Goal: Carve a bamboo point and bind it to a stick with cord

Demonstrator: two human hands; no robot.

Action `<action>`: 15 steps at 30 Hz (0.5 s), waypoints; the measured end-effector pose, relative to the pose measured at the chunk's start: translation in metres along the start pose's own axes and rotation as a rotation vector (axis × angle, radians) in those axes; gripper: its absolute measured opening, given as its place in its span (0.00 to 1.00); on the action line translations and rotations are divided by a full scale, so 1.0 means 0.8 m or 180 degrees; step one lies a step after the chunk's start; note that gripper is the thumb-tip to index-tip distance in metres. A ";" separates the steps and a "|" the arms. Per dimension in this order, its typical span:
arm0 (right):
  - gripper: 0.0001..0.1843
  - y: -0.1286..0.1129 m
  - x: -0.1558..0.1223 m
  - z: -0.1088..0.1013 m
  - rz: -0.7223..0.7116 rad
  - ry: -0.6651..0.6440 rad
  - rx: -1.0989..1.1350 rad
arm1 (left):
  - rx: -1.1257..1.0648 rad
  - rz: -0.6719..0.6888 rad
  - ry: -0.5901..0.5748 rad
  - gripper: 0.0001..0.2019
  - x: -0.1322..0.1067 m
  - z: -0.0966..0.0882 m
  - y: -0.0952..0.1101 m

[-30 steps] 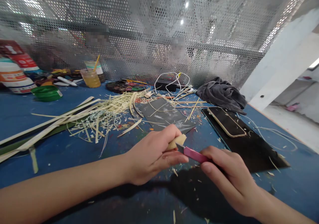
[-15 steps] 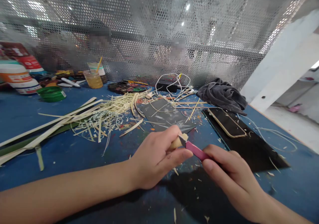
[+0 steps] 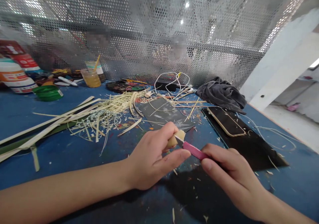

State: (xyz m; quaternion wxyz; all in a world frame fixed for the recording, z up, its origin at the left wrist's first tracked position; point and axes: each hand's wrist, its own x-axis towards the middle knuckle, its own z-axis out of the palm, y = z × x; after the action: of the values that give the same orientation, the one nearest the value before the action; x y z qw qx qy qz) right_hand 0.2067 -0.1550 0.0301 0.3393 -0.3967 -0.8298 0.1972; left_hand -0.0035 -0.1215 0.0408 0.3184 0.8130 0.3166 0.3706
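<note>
Between the fingers of my left hand [image 3: 152, 157] is a small pale block [image 3: 173, 141], wood-like in colour, with most of it hidden by the hand. My right hand [image 3: 229, 170] grips the pink handle of a knife [image 3: 194, 150]. The blade lies against the block's near right side, and my left thumb reaches close under the blade. Both hands hover over the blue table [image 3: 104, 200], where small pale shavings are scattered. Beyond the hands lies a dark grey sheet [image 3: 159, 112] with shavings on it.
Pale strips [image 3: 59, 121] and a heap of shavings [image 3: 117, 104] spread at left. A phone [image 3: 225, 121] rests on a black panel [image 3: 239, 147] at right, near a grey cloth [image 3: 221, 94]. Paint tubs [image 3: 18, 77], a green lid [image 3: 48, 93] and a perforated metal screen [image 3: 149, 28] stand behind.
The knife blade has shifted slightly down and left along the pale block, and more of the block's top end shows. The hands keep their grips; the view has moved a little.
</note>
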 end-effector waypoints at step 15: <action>0.21 -0.003 -0.001 0.006 0.0112 0.0238 0.0149 | -0.0128 -0.0178 0.0142 0.21 0.004 0.002 0.008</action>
State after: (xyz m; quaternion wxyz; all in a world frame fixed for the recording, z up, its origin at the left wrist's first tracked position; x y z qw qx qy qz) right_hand 0.2026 -0.1575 0.0280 0.3758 -0.4103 -0.8046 0.2076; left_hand 0.0011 -0.1236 0.0462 0.3378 0.7889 0.3387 0.3858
